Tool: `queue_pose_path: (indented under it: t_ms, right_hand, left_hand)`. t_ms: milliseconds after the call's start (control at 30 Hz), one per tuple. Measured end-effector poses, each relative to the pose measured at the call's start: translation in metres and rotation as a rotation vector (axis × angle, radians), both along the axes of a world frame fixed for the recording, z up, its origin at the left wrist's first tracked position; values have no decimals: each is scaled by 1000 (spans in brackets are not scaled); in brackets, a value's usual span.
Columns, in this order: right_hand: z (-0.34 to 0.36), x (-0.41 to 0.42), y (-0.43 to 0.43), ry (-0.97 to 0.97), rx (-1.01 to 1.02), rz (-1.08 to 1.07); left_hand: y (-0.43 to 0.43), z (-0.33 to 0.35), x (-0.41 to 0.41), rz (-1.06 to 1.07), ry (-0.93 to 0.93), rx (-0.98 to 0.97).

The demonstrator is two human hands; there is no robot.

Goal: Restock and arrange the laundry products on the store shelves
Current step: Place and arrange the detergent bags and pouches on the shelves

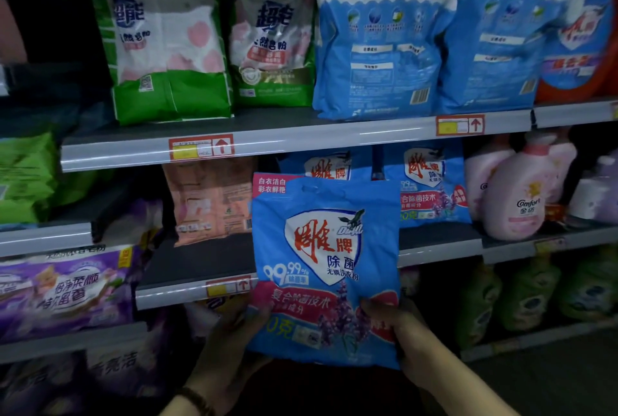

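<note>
I hold a blue bag of washing powder [326, 258] upright in front of the middle shelf [197, 265]. My left hand [234, 342] grips its lower left corner and my right hand [398, 335] grips its lower right corner. Two matching blue bags [431, 184] stand on that shelf just behind it, partly hidden. A pink-orange bag [210, 201] stands to their left, with bare shelf in front of it.
The top shelf [301, 138] carries green-white bags [164, 47] and large blue bags [378, 47]. Pink softener bottles [515, 194] stand to the right on the middle shelf. Purple packs [67, 288] lie at the left, green bottles [531, 295] at the lower right.
</note>
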State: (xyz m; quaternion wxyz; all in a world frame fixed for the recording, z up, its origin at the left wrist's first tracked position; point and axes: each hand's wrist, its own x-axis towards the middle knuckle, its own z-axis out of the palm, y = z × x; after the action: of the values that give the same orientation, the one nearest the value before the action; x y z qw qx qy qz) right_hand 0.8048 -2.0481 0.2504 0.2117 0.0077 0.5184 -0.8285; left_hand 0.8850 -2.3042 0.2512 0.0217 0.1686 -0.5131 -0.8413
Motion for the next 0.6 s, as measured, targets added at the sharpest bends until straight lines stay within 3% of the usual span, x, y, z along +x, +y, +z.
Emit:
queue_pose_path:
  t_ms: [233, 367, 500, 600]
  right_hand:
    - [5, -30, 4, 15, 61, 14]
    - [4, -34, 8, 110, 141, 188]
    - [-6, -50, 17, 161, 225, 194]
    - [-10, -72, 25, 215, 263, 164]
  left_hand:
    - [6, -4, -27, 116, 56, 50]
    - [16, -3, -45, 242, 92, 173]
    - [9, 2, -51, -27, 87, 66]
    - [-2, 0, -61, -275, 96, -231]
